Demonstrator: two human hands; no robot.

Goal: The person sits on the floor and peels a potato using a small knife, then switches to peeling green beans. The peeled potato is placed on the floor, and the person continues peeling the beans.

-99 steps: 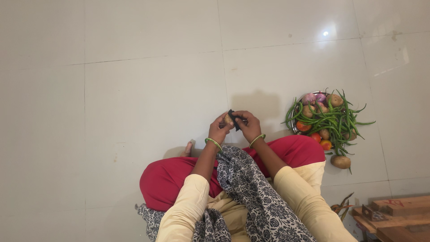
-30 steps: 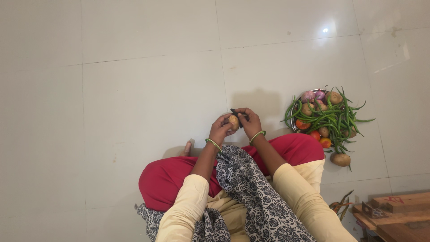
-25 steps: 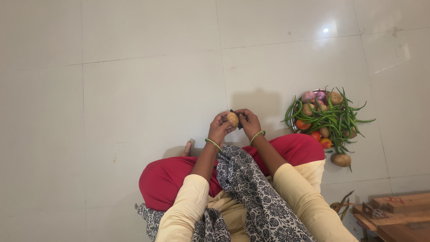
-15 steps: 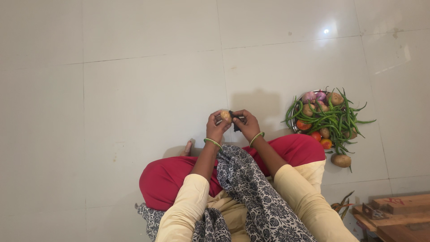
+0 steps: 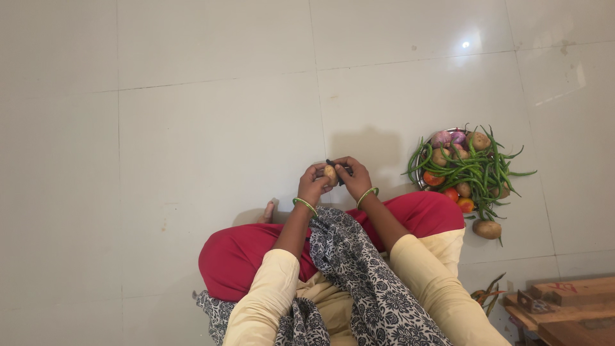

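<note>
I sit on a tiled floor with both hands raised in front of my knees. My left hand [image 5: 312, 185] is closed around a small brown potato [image 5: 330, 173]. My right hand [image 5: 354, 176] grips a black peeler [image 5: 335, 166] whose tip rests against the potato's upper side. Each wrist carries a green bangle. Most of the peeler is hidden by my fingers.
To my right stands a metal plate [image 5: 419, 181] heaped with long green beans [image 5: 477, 170], potatoes, onions and tomatoes. A loose potato [image 5: 487, 229] lies on the floor beside it. Wooden boards [image 5: 564, 306] are at the lower right. White tiles spread ahead and left.
My left hand has turned the potato between its fingers, lifting it a little and bringing it back, while the peeler stays against it. Nothing else has moved.
</note>
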